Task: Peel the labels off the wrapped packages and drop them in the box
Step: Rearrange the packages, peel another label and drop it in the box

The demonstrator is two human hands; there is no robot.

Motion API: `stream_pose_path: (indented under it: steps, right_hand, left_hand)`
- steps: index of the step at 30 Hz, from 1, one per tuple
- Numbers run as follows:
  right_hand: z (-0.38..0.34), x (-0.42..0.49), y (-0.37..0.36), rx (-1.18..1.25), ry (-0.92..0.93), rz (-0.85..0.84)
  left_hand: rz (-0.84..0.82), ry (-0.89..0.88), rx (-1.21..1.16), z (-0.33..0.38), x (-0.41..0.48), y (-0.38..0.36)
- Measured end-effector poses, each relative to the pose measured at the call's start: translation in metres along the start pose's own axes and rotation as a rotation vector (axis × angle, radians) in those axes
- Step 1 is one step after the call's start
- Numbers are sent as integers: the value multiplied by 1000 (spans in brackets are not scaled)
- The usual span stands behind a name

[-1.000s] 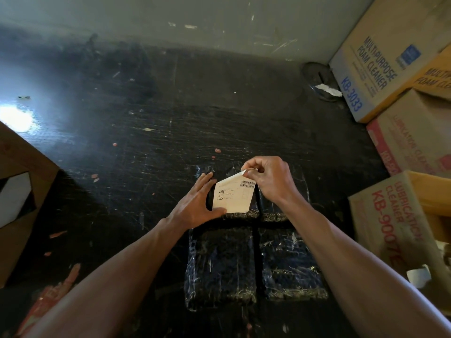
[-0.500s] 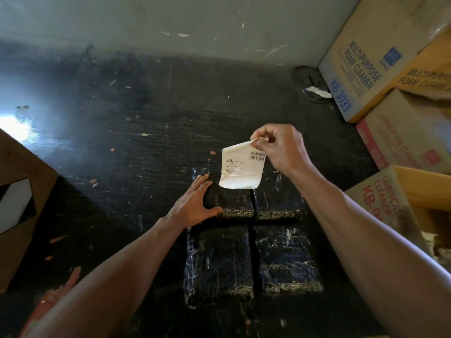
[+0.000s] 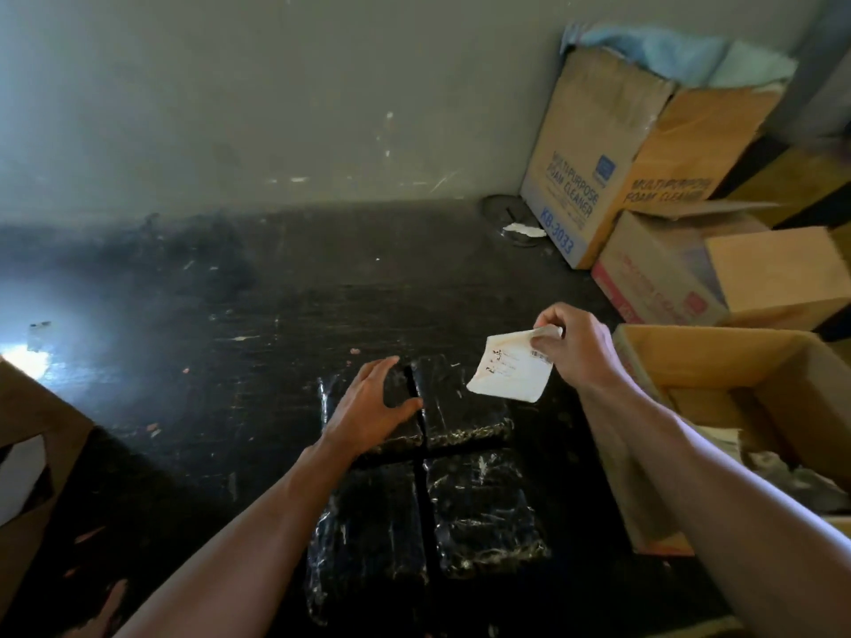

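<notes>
**One label off, four packages on the floor**

At the floor's left edge sits one carton [image 3: 32,472]. The left hand [image 3: 368,409] lies flat and unclenched on the far-left of four black wrapped packages [image 3: 483,513], set two by two. The right hand [image 3: 575,349] pinches one white label [image 3: 511,373] in the air, just beside the open box [image 3: 718,356]. Two more cartons [image 3: 594,163] stand in the far right corner.

A scuffed grey wall [image 3: 230,108] meets the dark, scratched floor [image 3: 207,315]; bright glare [image 3: 27,356] pools left, cardboard cartons [image 3: 594,163] stacked right.
</notes>
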State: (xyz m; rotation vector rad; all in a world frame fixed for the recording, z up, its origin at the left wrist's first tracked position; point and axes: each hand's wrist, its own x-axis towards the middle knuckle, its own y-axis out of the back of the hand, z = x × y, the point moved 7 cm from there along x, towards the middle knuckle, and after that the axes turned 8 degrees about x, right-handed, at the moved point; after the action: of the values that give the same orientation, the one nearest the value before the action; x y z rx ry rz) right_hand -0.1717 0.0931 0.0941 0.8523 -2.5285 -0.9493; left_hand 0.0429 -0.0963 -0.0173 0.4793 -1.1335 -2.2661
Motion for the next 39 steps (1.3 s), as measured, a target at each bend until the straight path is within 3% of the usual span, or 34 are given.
stream_pose_path:
  steps: [12, 16, 28, 39]
  right_hand:
    - [165, -77, 230, 98, -236, 432]
    - [202, -86, 241, 91, -277, 352]
    - [248, -82, 187, 46, -343, 119]
    - [254, -78, 178, 103, -345, 91]
  left_hand:
    - [-167, -209, -222, 248, -10, -124]
    - [-211, -255, -222, 303, -19, -166]
    - [-152, -299, -20, 310, -24, -211]
    - [-135, -297, -13, 309, -24, -212]
